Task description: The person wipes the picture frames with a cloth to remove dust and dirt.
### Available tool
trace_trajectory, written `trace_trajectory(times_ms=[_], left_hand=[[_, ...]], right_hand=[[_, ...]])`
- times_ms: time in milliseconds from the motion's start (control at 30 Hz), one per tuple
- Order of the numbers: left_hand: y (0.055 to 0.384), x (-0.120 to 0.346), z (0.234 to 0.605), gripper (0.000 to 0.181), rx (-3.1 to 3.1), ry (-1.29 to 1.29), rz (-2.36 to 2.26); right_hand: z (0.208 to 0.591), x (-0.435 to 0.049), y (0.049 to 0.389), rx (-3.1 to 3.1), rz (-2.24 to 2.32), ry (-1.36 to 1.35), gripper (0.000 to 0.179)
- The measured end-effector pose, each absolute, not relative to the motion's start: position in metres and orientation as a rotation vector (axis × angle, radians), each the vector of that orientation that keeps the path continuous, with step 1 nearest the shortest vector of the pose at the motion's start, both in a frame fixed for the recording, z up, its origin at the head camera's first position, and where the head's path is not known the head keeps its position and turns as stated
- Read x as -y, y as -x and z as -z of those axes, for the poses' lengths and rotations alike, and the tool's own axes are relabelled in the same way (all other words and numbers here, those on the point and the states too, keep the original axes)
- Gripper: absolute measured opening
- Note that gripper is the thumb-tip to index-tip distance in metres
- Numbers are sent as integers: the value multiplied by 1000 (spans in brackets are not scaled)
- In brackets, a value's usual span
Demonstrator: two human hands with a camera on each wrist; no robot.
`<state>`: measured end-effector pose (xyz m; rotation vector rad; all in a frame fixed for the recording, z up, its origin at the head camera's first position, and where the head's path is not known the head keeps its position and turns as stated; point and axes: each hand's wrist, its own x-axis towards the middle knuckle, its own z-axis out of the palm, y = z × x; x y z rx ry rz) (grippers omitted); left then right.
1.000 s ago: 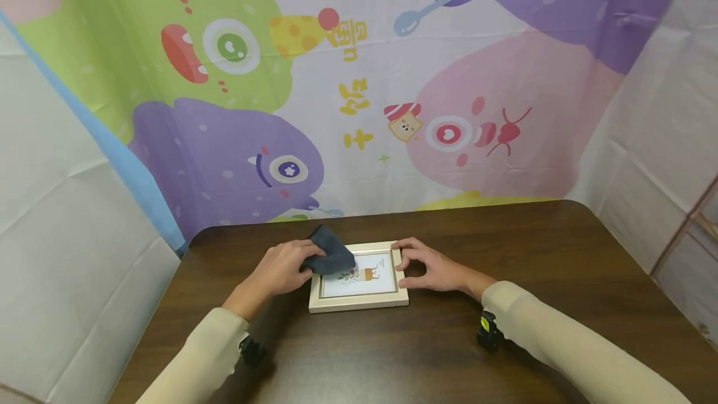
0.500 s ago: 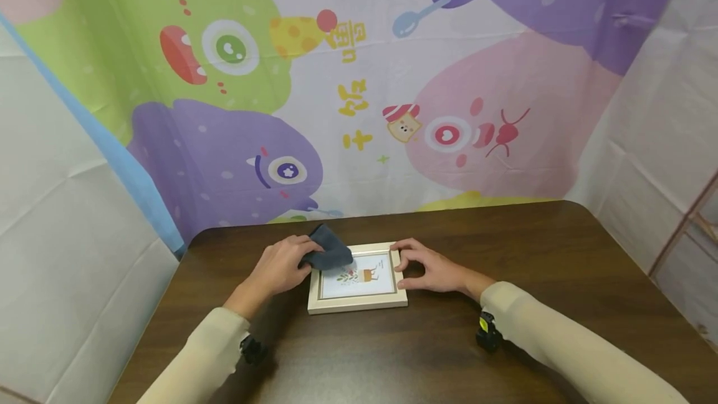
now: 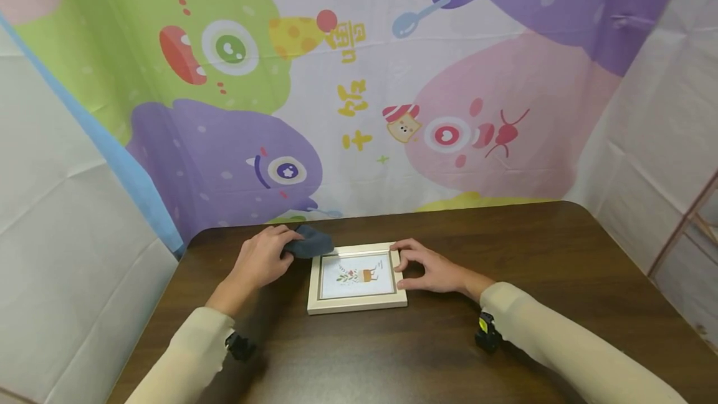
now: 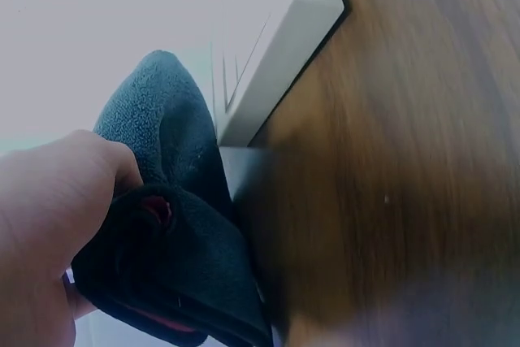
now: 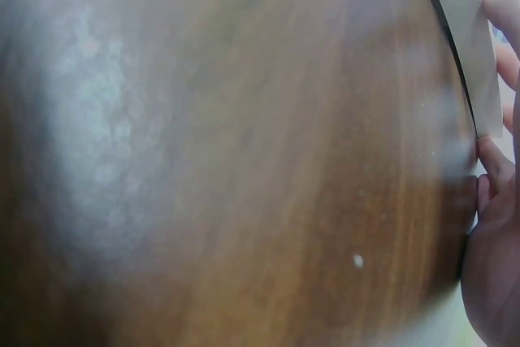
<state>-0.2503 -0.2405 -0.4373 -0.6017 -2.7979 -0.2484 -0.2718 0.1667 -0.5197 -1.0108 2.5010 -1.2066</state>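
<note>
A cream picture frame (image 3: 359, 305) lies flat on the brown table, with a plant drawing showing inside its border. My left hand (image 3: 259, 260) grips a folded dark blue-grey cloth (image 3: 310, 243) at the frame's far left corner. Close up in the left wrist view, the fuzzy cloth (image 4: 183, 136) is bunched between thumb and fingers beside the frame's corner (image 4: 284, 46). My right hand (image 3: 430, 270) holds the frame's right edge between thumb and curled fingers. In the right wrist view only part of that hand (image 5: 497, 258) and the frame's side (image 5: 467, 38) show.
The dark wooden table (image 3: 359, 360) extends around the frame on all sides. Behind it hangs a cartoon-printed curtain (image 3: 359, 192), and pale cloth walls (image 3: 56, 204) stand at both sides. A small black device (image 3: 487, 332) is strapped to each wrist.
My left hand has drawn the cloth leftward off the picture to the frame's far left corner, uncovering the drawing. The right hand and the frame stay almost where they were.
</note>
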Motion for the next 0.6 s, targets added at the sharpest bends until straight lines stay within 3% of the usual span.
trace_trajectory(times_ms=[400,600], left_hand=[[248,247,444,33,2864,453,435],[249,243,455,39,2965,287,693]], right_hand=[[519,-167,272,-2501,1218,1035,23],[520,-166,273,-2499,1214,1041,22]])
